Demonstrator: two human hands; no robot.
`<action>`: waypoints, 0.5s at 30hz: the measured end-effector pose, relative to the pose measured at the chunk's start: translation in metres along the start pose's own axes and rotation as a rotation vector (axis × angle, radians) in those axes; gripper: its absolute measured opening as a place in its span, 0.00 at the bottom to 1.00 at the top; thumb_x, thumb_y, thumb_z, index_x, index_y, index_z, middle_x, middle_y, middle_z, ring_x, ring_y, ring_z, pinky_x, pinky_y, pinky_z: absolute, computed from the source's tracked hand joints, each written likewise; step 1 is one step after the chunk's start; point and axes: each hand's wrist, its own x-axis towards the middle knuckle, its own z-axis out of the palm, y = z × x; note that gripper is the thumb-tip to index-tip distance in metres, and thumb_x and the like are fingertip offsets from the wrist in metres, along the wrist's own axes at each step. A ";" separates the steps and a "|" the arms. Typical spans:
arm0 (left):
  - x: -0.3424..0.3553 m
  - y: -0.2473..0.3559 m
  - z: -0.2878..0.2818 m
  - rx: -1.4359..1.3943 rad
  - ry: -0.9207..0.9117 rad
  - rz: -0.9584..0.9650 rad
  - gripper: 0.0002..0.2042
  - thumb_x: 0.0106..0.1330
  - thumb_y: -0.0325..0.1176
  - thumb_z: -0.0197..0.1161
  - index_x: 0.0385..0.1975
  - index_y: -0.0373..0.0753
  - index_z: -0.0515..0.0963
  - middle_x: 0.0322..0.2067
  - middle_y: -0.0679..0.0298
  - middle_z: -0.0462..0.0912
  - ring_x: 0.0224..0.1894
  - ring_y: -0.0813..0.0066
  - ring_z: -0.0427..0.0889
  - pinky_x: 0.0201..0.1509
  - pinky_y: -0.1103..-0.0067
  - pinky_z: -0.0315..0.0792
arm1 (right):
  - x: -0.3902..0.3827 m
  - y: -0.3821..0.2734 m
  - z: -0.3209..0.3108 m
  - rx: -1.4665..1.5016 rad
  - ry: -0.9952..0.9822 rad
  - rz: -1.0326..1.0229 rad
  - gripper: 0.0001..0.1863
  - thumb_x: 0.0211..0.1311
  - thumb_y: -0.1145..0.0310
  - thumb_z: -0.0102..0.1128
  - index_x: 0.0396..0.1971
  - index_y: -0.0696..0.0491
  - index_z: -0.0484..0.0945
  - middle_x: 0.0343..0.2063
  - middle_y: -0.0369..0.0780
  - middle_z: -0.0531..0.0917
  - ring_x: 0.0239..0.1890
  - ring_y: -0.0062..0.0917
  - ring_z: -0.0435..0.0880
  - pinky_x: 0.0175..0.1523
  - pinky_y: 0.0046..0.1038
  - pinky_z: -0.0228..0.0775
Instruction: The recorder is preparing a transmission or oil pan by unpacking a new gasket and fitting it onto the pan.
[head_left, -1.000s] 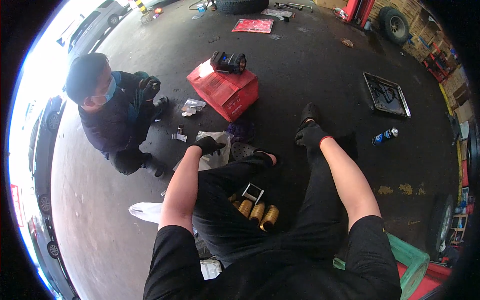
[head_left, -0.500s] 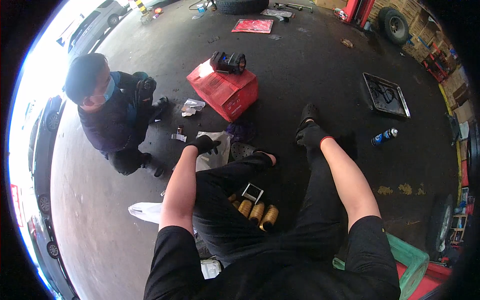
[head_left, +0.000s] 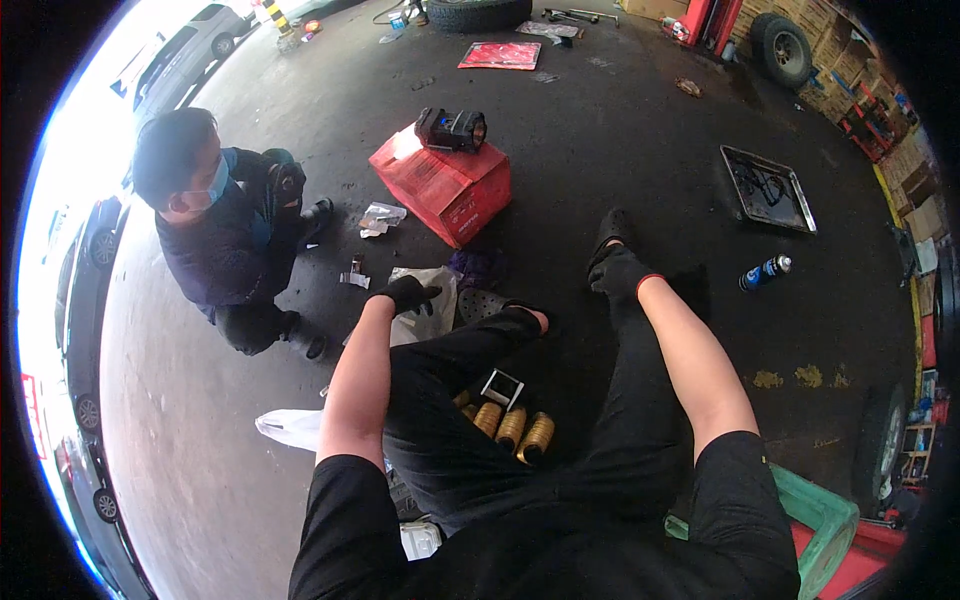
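My left hand (head_left: 408, 294), in a black glove, hangs over my left knee with its fingers loosely stretched and nothing in them. Beyond it a crumpled clear plastic bag (head_left: 440, 290) lies on the floor. My right hand (head_left: 615, 272), gloved in black with a red cuff, rests at my right shin just above the shoe; dark glove against dark trousers hides how its fingers lie. Between my legs several ribbed gold-coloured cylinders (head_left: 536, 437) lie side by side, partly covered by my left thigh. A small white-framed rectangular object (head_left: 502, 388) sits at their far end.
A masked co-worker (head_left: 230, 230) squats at the left. Ahead stands a red carton (head_left: 442, 185) bearing a black lamp-like device (head_left: 452, 130). To the right are a black tray (head_left: 768, 190) and a blue spray can (head_left: 765, 272). A white plastic bag (head_left: 290, 427) lies left.
The view has shifted very slightly, so floor things sit a little further left. Both hands keep their places.
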 end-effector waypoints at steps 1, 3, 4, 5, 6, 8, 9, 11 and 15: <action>-0.001 0.001 0.000 -0.013 -0.012 0.012 0.29 0.74 0.60 0.56 0.29 0.39 0.91 0.30 0.64 0.91 0.31 0.71 0.87 0.42 0.71 0.80 | -0.003 -0.003 -0.002 0.059 -0.012 0.125 0.24 0.70 0.47 0.54 0.65 0.31 0.78 0.67 0.30 0.77 0.69 0.28 0.74 0.73 0.40 0.65; 0.000 0.000 0.001 -0.069 0.002 -0.030 0.30 0.74 0.60 0.55 0.28 0.37 0.90 0.30 0.63 0.91 0.31 0.71 0.86 0.43 0.71 0.80 | -0.012 -0.013 -0.015 0.118 -0.023 0.250 0.24 0.70 0.47 0.54 0.65 0.30 0.78 0.68 0.30 0.77 0.69 0.29 0.74 0.73 0.41 0.64; 0.002 0.000 0.001 -0.072 -0.003 -0.032 0.30 0.74 0.60 0.55 0.28 0.37 0.90 0.30 0.63 0.91 0.31 0.71 0.86 0.43 0.71 0.80 | -0.015 -0.020 -0.024 0.123 -0.036 0.239 0.25 0.70 0.47 0.54 0.65 0.29 0.78 0.68 0.29 0.76 0.69 0.30 0.74 0.74 0.42 0.64; 0.004 -0.001 0.001 -0.066 -0.004 -0.029 0.30 0.75 0.59 0.55 0.29 0.36 0.89 0.30 0.62 0.91 0.31 0.71 0.86 0.43 0.72 0.80 | -0.021 -0.026 -0.033 0.125 -0.042 0.234 0.25 0.69 0.46 0.54 0.65 0.29 0.78 0.68 0.29 0.76 0.70 0.31 0.74 0.74 0.42 0.64; 0.006 -0.003 0.001 -0.043 0.010 -0.016 0.30 0.75 0.59 0.55 0.29 0.35 0.89 0.30 0.61 0.91 0.31 0.71 0.86 0.43 0.72 0.80 | -0.027 -0.033 -0.041 0.128 -0.048 0.230 0.25 0.69 0.46 0.54 0.65 0.29 0.78 0.68 0.29 0.76 0.70 0.31 0.74 0.74 0.43 0.63; 0.010 -0.008 0.002 -0.046 -0.004 -0.016 0.29 0.74 0.60 0.53 0.28 0.41 0.91 0.30 0.60 0.91 0.31 0.67 0.86 0.43 0.72 0.79 | -0.037 -0.041 -0.047 0.176 -0.030 0.381 0.25 0.69 0.46 0.54 0.64 0.29 0.78 0.68 0.30 0.76 0.70 0.33 0.74 0.74 0.45 0.62; 0.011 -0.009 0.002 -0.033 -0.002 -0.007 0.29 0.74 0.62 0.52 0.27 0.47 0.92 0.30 0.60 0.90 0.31 0.63 0.86 0.44 0.71 0.79 | -0.039 -0.041 -0.047 0.177 -0.030 0.382 0.25 0.69 0.46 0.54 0.64 0.29 0.78 0.68 0.30 0.76 0.70 0.33 0.74 0.74 0.45 0.62; 0.011 -0.011 0.004 -0.032 0.027 0.000 0.28 0.74 0.61 0.52 0.28 0.46 0.92 0.30 0.59 0.90 0.30 0.63 0.86 0.42 0.71 0.78 | -0.036 -0.036 -0.038 0.102 0.024 0.386 0.24 0.69 0.46 0.53 0.64 0.29 0.79 0.68 0.30 0.76 0.70 0.34 0.73 0.74 0.44 0.62; 0.005 -0.007 0.003 -0.109 0.010 -0.032 0.25 0.75 0.54 0.57 0.36 0.36 0.89 0.32 0.61 0.91 0.32 0.70 0.87 0.42 0.72 0.80 | -0.010 -0.011 -0.012 -0.033 0.032 0.160 0.24 0.69 0.46 0.53 0.63 0.29 0.80 0.67 0.31 0.77 0.70 0.33 0.74 0.74 0.42 0.63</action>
